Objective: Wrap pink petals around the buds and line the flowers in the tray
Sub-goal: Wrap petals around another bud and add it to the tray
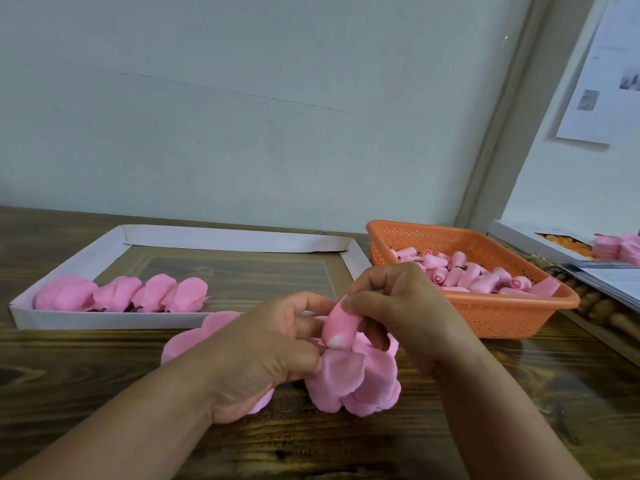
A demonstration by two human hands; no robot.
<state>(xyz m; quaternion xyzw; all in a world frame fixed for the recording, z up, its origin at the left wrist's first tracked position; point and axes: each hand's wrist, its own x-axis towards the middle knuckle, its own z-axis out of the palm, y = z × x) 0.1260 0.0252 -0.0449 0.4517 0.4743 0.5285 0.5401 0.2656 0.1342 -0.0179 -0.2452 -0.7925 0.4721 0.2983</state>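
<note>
A pink bud [337, 327] is held upright over the table's middle, with my right hand [398, 306] pinching its top from the right. My left hand [273, 355] grips a pink petal piece [353, 382] at the bud's base; its lobes hang down below both hands. More loose pink petals [197, 336] lie on the table under my left wrist. The white cardboard tray [104, 251] at the left holds several finished pink flowers [121, 293] in a row along its near wall.
An orange perforated basket [485, 317] at the right holds several pink buds [464, 271]. Farther right lie a white box [519, 239] with more pink pieces, and papers [609, 278]. A pale wall stands behind the wooden table [311, 445].
</note>
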